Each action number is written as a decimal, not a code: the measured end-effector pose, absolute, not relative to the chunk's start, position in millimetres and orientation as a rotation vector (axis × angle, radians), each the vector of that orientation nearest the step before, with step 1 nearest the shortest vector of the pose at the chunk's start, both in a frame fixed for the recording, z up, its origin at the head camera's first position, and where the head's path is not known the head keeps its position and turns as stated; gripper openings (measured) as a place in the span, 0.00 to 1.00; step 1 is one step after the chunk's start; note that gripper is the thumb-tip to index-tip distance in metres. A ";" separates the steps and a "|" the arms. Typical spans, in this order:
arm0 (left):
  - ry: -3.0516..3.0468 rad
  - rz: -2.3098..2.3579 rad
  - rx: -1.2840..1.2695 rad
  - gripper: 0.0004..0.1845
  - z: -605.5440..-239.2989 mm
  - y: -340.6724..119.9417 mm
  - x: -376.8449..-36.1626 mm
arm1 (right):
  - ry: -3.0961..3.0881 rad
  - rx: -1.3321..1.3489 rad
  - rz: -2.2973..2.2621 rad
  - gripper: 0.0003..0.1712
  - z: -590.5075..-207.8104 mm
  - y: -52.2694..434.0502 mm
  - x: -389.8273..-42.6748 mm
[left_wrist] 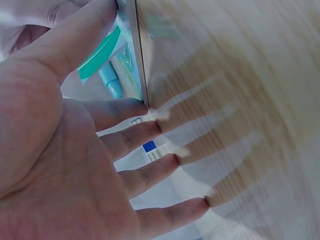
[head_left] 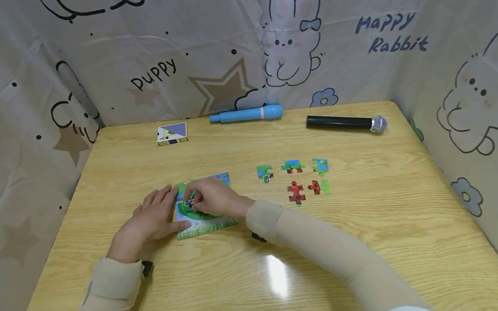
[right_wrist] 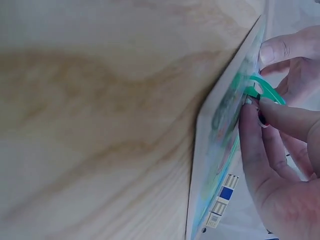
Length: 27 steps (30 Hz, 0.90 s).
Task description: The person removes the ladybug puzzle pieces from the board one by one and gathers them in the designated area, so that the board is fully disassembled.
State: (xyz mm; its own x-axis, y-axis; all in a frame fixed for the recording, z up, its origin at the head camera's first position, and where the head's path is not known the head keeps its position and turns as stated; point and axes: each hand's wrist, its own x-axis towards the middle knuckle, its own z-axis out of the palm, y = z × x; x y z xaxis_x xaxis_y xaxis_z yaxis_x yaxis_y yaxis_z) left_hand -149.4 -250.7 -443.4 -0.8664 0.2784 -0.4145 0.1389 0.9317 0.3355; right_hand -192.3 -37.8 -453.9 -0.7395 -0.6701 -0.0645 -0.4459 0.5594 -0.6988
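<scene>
A colourful puzzle board [head_left: 208, 228] lies on the table at the left of centre. My left hand [head_left: 146, 226] steadies its left side, the thumb over the board; in the left wrist view the straight, spread fingers [left_wrist: 145, 177] reach down to the tabletop. Over the board, my right hand [head_left: 215, 196] pinches a green puzzle piece [right_wrist: 272, 94] between thumb and fingertips. That piece stands tilted up from the board's surface in the right wrist view. The right hand hides part of the board's picture.
Several loose puzzle pieces, among them a red one [head_left: 296, 192], lie right of the board. Along the back of the table are a small patterned box [head_left: 172, 134], a blue microphone [head_left: 246, 114] and a black microphone [head_left: 344, 123]. Printed cloth [head_left: 223, 41] surrounds the table.
</scene>
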 end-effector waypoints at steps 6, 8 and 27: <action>2.617 0.379 0.280 0.60 -437.7 -244.1 -150.1 | 2.424 -0.882 -1.082 0.04 -450.0 -24.9 -198.5; 2.620 0.376 0.278 0.60 -436.4 -242.5 -150.4 | 2.435 -0.864 -1.105 0.05 -448.1 -18.0 -202.0; 2.642 0.382 0.275 0.60 -435.2 -241.9 -148.0 | 2.384 -0.706 -0.826 0.03 -428.0 109.0 -218.1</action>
